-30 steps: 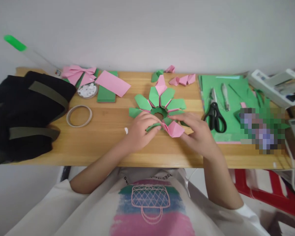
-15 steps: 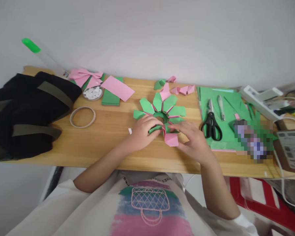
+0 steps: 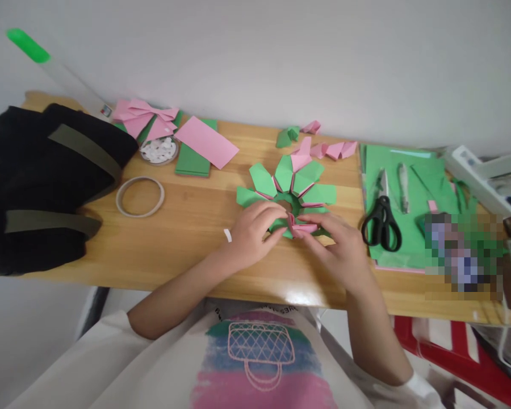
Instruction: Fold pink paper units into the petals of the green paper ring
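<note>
Pinching the near edge of the green-and-pink folded-paper ring (image 3: 284,172) with the left hand (image 3: 253,236), apparently to steady it, while the right hand (image 3: 344,250) grips a pink folded piece (image 3: 305,228) between thumb and fingers there, likely keeping its creases closed. Loose pink folded units (image 3: 343,150) lie just behind the ring, tape roll (image 3: 140,215) left of it, black-handled scissors (image 3: 382,224) right of it on green paper sheets (image 3: 421,238), seemingly for easy reach.

Both hands (image 3: 300,244) hold a pink folded piece (image 3: 304,228) at the green paper ring (image 3: 284,172).
</note>
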Demonstrator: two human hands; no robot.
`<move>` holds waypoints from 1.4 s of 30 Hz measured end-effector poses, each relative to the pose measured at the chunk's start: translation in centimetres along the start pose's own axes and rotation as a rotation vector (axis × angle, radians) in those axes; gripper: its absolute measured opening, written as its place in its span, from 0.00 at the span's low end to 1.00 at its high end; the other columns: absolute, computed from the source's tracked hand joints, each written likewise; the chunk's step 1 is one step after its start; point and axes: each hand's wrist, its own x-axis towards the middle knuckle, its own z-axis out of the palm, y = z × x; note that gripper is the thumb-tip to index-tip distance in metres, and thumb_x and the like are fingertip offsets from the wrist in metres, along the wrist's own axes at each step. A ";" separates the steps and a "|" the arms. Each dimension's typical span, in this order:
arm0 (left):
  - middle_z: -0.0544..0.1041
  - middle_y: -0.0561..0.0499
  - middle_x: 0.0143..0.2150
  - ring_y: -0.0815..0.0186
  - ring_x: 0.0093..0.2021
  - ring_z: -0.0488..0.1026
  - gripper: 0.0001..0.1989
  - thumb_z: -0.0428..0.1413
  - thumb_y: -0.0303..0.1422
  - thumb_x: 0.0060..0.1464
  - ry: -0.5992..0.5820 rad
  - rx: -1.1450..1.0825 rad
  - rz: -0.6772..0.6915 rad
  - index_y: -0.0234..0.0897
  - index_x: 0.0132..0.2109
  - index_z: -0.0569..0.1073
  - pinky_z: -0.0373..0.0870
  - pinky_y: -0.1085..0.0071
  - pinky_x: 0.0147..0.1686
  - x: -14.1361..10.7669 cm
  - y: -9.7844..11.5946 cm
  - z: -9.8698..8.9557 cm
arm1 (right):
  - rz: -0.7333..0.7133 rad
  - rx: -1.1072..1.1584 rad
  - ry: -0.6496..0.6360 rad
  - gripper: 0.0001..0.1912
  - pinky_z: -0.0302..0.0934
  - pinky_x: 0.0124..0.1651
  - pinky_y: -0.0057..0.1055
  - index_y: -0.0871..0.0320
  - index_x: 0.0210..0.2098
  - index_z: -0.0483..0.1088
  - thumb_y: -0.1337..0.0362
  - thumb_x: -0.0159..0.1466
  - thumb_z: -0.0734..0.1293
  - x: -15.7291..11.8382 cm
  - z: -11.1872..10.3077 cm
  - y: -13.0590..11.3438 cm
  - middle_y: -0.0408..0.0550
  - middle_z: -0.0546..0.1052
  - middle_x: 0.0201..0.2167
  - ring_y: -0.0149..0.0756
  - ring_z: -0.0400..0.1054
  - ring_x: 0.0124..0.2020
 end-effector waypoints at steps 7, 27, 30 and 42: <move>0.78 0.44 0.42 0.62 0.42 0.74 0.04 0.52 0.26 0.60 -0.015 0.073 0.074 0.35 0.39 0.73 0.71 0.62 0.44 0.1 -0.1 -0.1 | -0.040 0.042 -0.095 0.11 0.68 0.45 0.38 0.54 0.46 0.71 0.65 0.64 0.67 -0.2 -1.0 0.5 0.48 0.80 0.39 0.39 0.74 0.41; 0.79 0.46 0.41 0.62 0.41 0.72 0.05 0.53 0.27 0.60 -0.059 0.090 0.069 0.36 0.39 0.74 0.71 0.62 0.43 0.0 -0.2 -0.1 | -0.009 -0.139 0.006 0.09 0.64 0.42 0.40 0.55 0.44 0.71 0.62 0.64 0.66 -0.1 -0.7 1.0 0.49 0.79 0.37 0.43 0.72 0.40; 0.79 0.45 0.41 0.62 0.42 0.72 0.05 0.53 0.27 0.60 -0.061 0.088 0.072 0.35 0.39 0.74 0.71 0.62 0.44 0.0 -0.2 -0.2 | 0.022 -0.263 0.074 0.07 0.60 0.40 0.39 0.56 0.38 0.71 0.59 0.63 0.68 -0.3 0.0 0.7 0.49 0.78 0.34 0.44 0.70 0.38; 0.76 0.44 0.49 0.59 0.47 0.71 0.06 0.53 0.30 0.60 -0.116 0.141 0.094 0.37 0.40 0.75 0.69 0.57 0.47 -0.2 0.0 -0.4 | 0.001 -0.341 0.157 0.09 0.62 0.40 0.39 0.54 0.43 0.72 0.69 0.63 0.65 -2.6 1.8 -1.2 0.51 0.77 0.39 0.43 0.70 0.40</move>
